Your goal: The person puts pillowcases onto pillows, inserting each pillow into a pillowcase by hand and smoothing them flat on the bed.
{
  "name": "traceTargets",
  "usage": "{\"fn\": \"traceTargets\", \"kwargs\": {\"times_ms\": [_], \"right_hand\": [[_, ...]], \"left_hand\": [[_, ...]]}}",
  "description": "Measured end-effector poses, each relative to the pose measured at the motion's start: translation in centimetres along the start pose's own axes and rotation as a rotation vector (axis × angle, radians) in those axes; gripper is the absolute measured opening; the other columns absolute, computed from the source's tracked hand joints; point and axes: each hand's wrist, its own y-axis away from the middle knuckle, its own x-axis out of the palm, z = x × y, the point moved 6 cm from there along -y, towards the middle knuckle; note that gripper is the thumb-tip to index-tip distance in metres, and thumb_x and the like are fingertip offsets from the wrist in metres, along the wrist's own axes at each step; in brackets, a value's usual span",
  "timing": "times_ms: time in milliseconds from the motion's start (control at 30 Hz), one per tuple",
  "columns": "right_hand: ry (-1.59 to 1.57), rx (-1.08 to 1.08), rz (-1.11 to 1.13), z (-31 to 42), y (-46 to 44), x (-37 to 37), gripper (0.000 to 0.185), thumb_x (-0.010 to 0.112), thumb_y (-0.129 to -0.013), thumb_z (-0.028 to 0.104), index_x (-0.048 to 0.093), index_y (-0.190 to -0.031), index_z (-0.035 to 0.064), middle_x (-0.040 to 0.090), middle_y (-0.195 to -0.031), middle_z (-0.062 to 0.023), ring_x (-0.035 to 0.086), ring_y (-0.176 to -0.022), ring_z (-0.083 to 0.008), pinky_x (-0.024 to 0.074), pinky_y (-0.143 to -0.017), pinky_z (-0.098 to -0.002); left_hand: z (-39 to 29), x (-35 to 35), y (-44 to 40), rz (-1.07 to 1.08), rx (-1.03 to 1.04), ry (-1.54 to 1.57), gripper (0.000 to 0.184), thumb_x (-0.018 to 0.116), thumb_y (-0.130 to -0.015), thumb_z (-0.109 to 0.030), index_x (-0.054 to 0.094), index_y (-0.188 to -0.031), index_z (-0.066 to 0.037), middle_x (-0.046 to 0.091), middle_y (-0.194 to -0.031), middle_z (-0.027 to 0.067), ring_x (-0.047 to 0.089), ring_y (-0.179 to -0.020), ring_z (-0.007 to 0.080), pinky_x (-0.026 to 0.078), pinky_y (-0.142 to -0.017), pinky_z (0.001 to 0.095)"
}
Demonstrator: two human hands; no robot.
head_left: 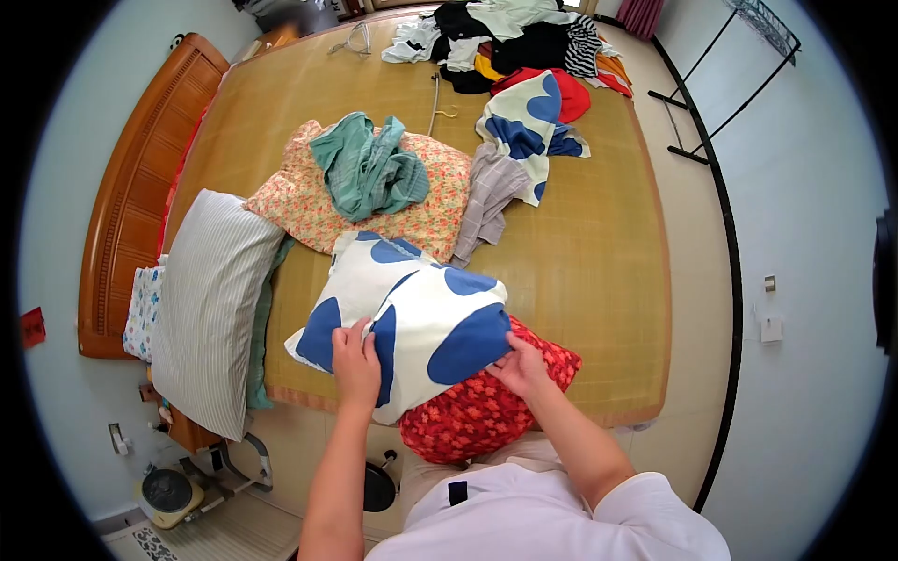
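Observation:
A white pillow with large blue spots (421, 323) lies at the near edge of the bed, partly over a red patterned pillow (468, 416). My left hand (355, 360) pinches the spotted cover near its middle, where a dark opening or fold shows. At the cover's right edge, my right hand (519, 363) has its fingers closed on the fabric. Beyond it rests a floral pillow (440, 196) with a crumpled green cloth (369, 168) on top. A grey checked cloth (491, 201) touches the floral pillow's right side.
A striped pillow (210, 309) leans by the wooden headboard (140, 206). Farther back on the mat-covered bed (599, 262) are another blue-spotted cloth (524, 126), a clothes pile (538, 47) and hangers (355, 39). A black rack (720, 122) stands at the right wall.

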Motion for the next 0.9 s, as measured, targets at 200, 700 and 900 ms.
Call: {"fn": "traceTargets", "kwargs": {"times_ms": [200, 700, 900], "right_hand": [[-0.046, 0.065, 0.184, -1.8, -0.6, 4.1, 0.026, 0.052, -0.093, 0.014, 0.051, -0.118, 0.0041, 0.062, -0.113, -0.0109, 0.060, -0.104, -0.0253, 0.0467, -0.094, -0.0446], [-0.355, -0.162, -0.052, 4.3, -6.4, -1.5, 0.027, 0.052, -0.089, 0.008, 0.047, -0.112, -0.0060, 0.057, -0.112, -0.0226, 0.058, -0.104, -0.0314, 0.0478, -0.095, -0.0426], [0.524, -0.607, -0.290, 9.4, -2.2, -9.9, 0.025, 0.062, -0.086, 0.004, 0.058, -0.109, -0.0013, 0.063, -0.103, -0.0118, 0.061, -0.100, -0.0211, 0.0511, -0.086, -0.0320]], "left_hand": [[-8.2, 6.0, 5.0, 0.446, 0.331, 0.016, 0.046, 0.071, -0.076, -0.020, 0.052, -0.116, -0.008, 0.056, -0.092, 0.0134, 0.059, -0.084, 0.0346, 0.049, -0.068, 0.0434], [-8.7, 7.5, 5.8, 0.312, 0.386, -0.257, 0.016, 0.060, -0.071, -0.004, 0.056, -0.085, -0.010, 0.053, -0.084, 0.0070, 0.058, -0.076, 0.0265, 0.048, -0.058, 0.0397], [-8.2, 5.4, 4.5, 0.190, 0.464, -0.238, 0.015, 0.060, -0.071, -0.003, 0.061, -0.085, -0.008, 0.051, -0.084, 0.0074, 0.053, -0.082, 0.0275, 0.044, -0.066, 0.0393]]}}
